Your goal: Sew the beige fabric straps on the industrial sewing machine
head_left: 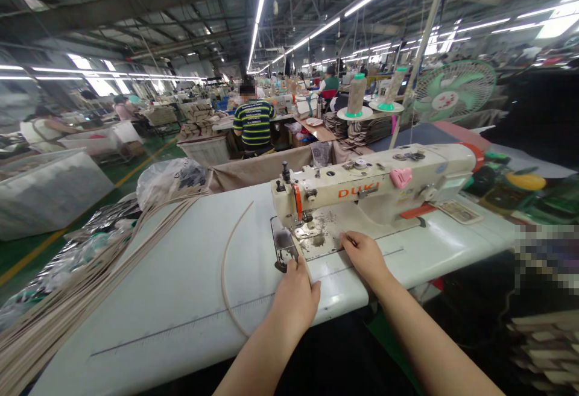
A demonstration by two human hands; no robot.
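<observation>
Strip (299, 250) lying at sewing machine's (384, 179) needle; left hand (294, 296), six o'clock, resting against it, apparently steadying, grip unclear. Right hand's (365, 256) fingers curling shut at four o'clock, contents unclear.

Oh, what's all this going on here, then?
A person is working at a sewing machine. Their left hand is on a narrow pale strip just in front of the needle area, while the right hand is at the machine's bed; whether it holds anything is unclear. A curved strip lies on the table, left of the machine, beside a long bundle of strips.
</observation>
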